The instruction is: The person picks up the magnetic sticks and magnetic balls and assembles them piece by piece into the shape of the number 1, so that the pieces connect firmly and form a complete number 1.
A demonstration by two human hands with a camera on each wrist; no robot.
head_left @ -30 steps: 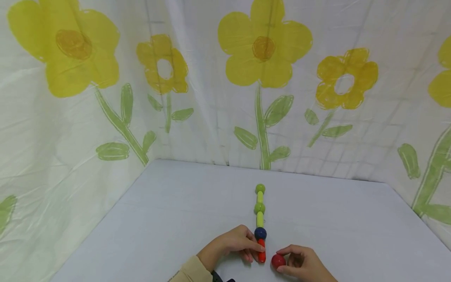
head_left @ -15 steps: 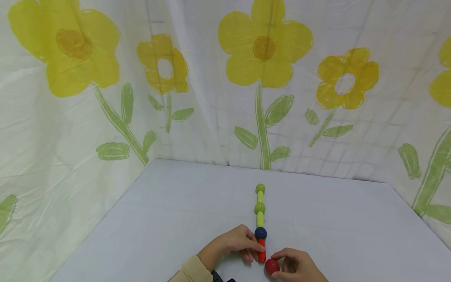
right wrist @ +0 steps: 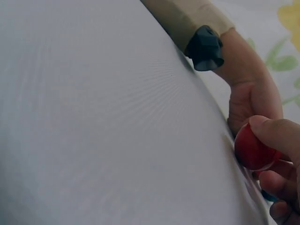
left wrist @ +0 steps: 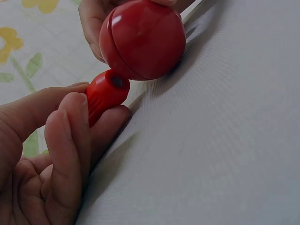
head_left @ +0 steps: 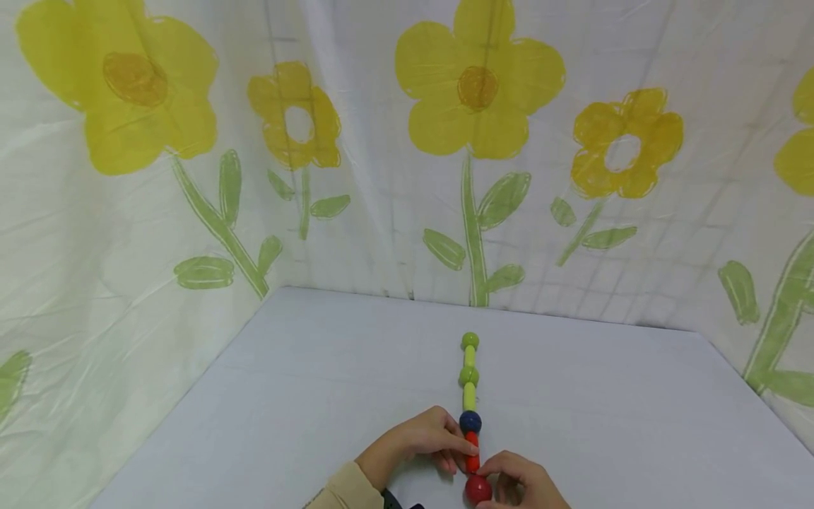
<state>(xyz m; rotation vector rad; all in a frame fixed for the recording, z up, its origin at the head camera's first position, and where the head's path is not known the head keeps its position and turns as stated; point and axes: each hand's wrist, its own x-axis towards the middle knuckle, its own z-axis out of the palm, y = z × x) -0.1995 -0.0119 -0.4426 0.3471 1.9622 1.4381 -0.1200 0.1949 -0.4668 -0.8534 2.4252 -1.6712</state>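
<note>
A straight chain of balls and rods lies on the table, running away from me. Its near end is a red rod (head_left: 473,462), which my left hand (head_left: 429,438) pinches between thumb and fingers. Beyond the rod come a dark blue ball (head_left: 470,422), a yellow-green rod (head_left: 469,396), a green ball (head_left: 468,375), another yellow-green rod (head_left: 469,355) and a far green ball (head_left: 470,341). My right hand (head_left: 524,481) holds a red ball (left wrist: 145,40) by its sides at the red rod's near end. In the left wrist view, ball and rod end appear to touch; the rod's end face still shows.
A pale cloth-covered table (head_left: 604,396) lies under everything. Behind it hangs a white curtain (head_left: 369,212) printed with yellow flowers. A dark band with a camera mount (right wrist: 206,49) sits on the left wrist, beside a beige sleeve (head_left: 346,488).
My right hand has carried the red ball leftward and slightly nearer me, from beside the red rod to its near end. The left hand and the chain have stayed in place.
</note>
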